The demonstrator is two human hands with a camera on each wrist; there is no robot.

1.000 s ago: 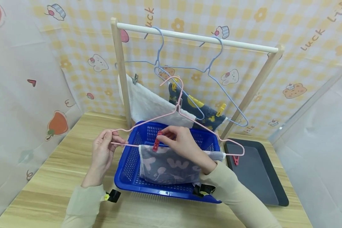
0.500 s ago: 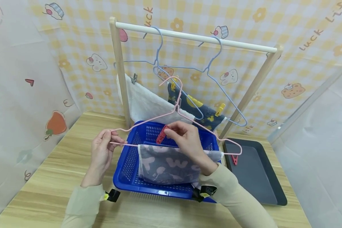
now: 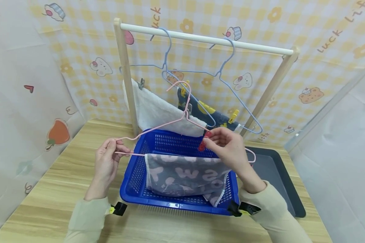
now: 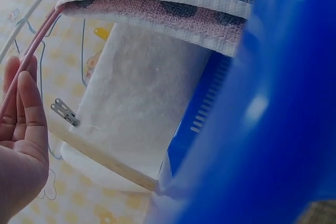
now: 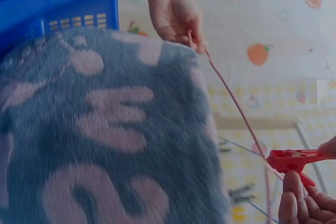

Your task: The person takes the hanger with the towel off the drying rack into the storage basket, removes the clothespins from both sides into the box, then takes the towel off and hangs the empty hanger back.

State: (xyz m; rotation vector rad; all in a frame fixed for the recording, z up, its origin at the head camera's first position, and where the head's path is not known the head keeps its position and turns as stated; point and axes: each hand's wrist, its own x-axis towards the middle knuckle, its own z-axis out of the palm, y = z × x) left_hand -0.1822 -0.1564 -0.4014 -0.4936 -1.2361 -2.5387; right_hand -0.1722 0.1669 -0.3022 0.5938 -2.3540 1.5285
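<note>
My left hand (image 3: 107, 162) grips the left end of a pink hanger (image 3: 161, 127), thumb and fingers round its wire. A grey towel with pink letters (image 3: 185, 175) hangs folded over the hanger's lower bar, above the blue basket (image 3: 177, 206). In my right hand (image 3: 231, 148), a red clip (image 3: 204, 141) is pinched between thumb and fingers, above the towel's upper edge and apart from it. The right wrist view shows the red clip (image 5: 294, 160) near the hanger's wire, with the towel (image 5: 115, 129) alongside.
Behind stands a rack with a white rail (image 3: 200, 37) and two blue hangers (image 3: 231, 88). A white towel (image 3: 161, 113) and a dark towel with yellow clips (image 3: 219, 116) hang there. A dark tray (image 3: 273, 175) lies at the right.
My right hand has lifted the red clip off the towel's edge and carried it to the right. The left hand keeps its grip on the hanger.
</note>
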